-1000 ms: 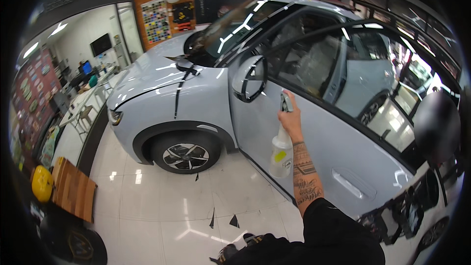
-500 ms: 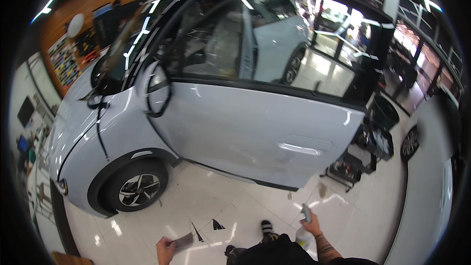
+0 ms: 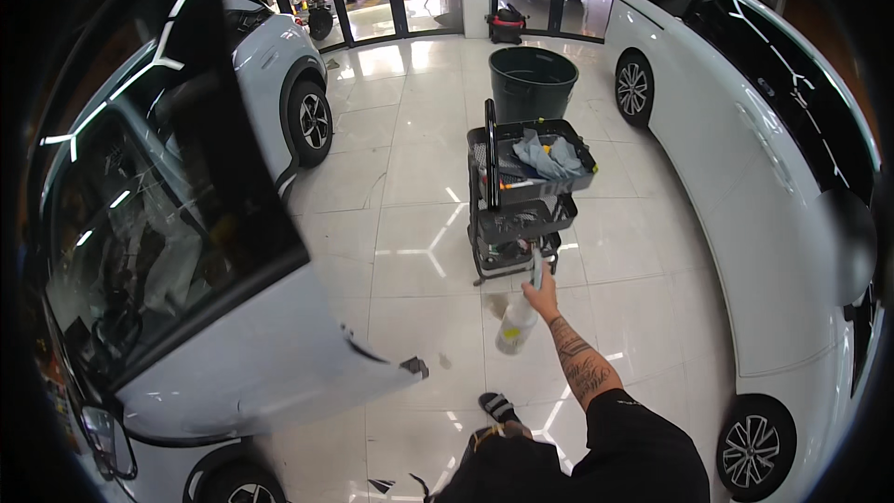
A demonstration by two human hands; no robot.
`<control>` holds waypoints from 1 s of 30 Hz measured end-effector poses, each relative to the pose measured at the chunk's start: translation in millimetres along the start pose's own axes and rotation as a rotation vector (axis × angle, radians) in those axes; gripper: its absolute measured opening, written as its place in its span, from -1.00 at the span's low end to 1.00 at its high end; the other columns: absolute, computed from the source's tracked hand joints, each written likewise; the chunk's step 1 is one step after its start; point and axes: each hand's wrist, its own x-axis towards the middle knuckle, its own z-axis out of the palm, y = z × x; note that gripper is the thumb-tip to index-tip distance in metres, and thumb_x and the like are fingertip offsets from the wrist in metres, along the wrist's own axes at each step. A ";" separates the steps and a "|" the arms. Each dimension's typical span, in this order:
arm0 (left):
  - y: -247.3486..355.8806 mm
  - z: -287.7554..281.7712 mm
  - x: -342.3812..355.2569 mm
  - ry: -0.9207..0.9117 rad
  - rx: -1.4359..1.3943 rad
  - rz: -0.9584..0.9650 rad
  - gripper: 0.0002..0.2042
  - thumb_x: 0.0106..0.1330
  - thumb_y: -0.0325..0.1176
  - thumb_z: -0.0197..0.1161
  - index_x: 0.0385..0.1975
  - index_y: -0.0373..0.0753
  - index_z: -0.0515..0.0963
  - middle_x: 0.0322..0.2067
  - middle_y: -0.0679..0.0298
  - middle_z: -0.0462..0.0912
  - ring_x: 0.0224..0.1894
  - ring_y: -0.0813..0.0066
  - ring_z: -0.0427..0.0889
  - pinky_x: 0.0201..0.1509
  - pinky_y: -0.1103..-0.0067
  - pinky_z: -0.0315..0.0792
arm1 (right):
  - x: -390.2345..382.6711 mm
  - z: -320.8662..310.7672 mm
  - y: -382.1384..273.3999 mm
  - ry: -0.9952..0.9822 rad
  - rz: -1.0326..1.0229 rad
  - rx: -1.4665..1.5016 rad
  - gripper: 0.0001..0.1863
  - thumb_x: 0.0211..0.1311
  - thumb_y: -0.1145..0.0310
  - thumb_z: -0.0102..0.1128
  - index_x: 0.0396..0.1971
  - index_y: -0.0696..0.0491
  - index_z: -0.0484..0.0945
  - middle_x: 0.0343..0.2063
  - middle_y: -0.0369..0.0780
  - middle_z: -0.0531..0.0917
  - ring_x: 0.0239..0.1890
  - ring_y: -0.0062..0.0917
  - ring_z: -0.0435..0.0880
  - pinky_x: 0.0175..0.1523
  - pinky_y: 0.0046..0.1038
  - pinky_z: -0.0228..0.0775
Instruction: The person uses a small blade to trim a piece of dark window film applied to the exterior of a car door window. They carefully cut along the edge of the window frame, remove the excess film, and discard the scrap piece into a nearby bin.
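Observation:
My right hand (image 3: pixel 542 294) is stretched out ahead, its fingers closed round the grey-green head of a spray bottle. Below the hand hangs the bottle's translucent white body (image 3: pixel 514 328), with a yellow patch on it. Just beyond the hand stands a dark, tiered rolling cart (image 3: pixel 545 190); its top tray holds a crumpled light-blue cloth (image 3: pixel 549 156) and small items. The bottle head overlaps the cart's lowest tier in view, and I cannot tell whether they touch. My left hand is out of view.
A pale car door (image 3: pixel 270 345) stands open on the left. Behind the cart is a dark green bin (image 3: pixel 533 84), with a red-and-black vacuum (image 3: pixel 506 24) farther back. A white car (image 3: pixel 745 186) lines the right side. Small dark scraps (image 3: pixel 382 485) lie on the tiled floor.
My view has swung right, from the car's side to the cart. The right hand still grips the spray bottle, now reaching forward. The left hand with its dark flat sheet has left view.

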 end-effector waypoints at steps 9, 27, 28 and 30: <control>25.3 -43.4 -58.6 0.241 -0.151 -0.283 -0.82 0.25 -0.45 0.25 -0.23 -0.43 0.53 -0.47 0.15 0.63 -0.47 0.48 0.55 -0.43 0.55 0.48 | 314.3 8.2 156.4 0.396 -0.165 -0.622 0.05 0.06 -0.22 0.26 0.41 0.06 0.01 0.32 0.03 0.26 0.31 -0.08 0.29 0.34 -0.16 0.13; 180.7 -270.0 -86.8 0.584 0.499 -0.281 -0.85 0.22 -0.33 0.31 -0.31 -0.27 0.62 -0.40 0.17 0.58 -0.41 0.33 0.53 -0.36 0.51 0.37 | -32.2 90.6 150.3 -0.624 -0.203 -0.289 -0.32 0.20 0.24 0.25 0.28 0.13 0.24 -0.03 0.03 0.56 -0.03 -0.09 0.58 0.05 -0.24 0.45; 176.8 -298.4 -84.2 0.563 0.676 -0.136 -0.83 0.23 -0.31 0.30 -0.40 -0.30 0.57 -0.41 0.20 0.52 -0.31 0.29 0.52 -0.29 0.46 0.36 | -113.4 105.3 142.9 -0.901 0.075 -0.163 -0.33 0.21 0.23 0.25 0.27 0.13 0.24 -0.05 0.03 0.57 -0.04 -0.09 0.58 0.04 -0.25 0.46; 162.8 -337.3 -67.1 0.594 0.571 -0.065 -0.80 0.24 -0.30 0.30 -0.43 -0.32 0.54 -0.41 0.20 0.47 -0.28 0.30 0.49 -0.25 0.45 0.35 | -237.5 155.2 120.1 -1.387 0.473 0.074 -0.34 0.21 0.21 0.24 0.25 0.15 0.26 -0.08 0.01 0.60 -0.07 -0.10 0.60 0.01 -0.27 0.47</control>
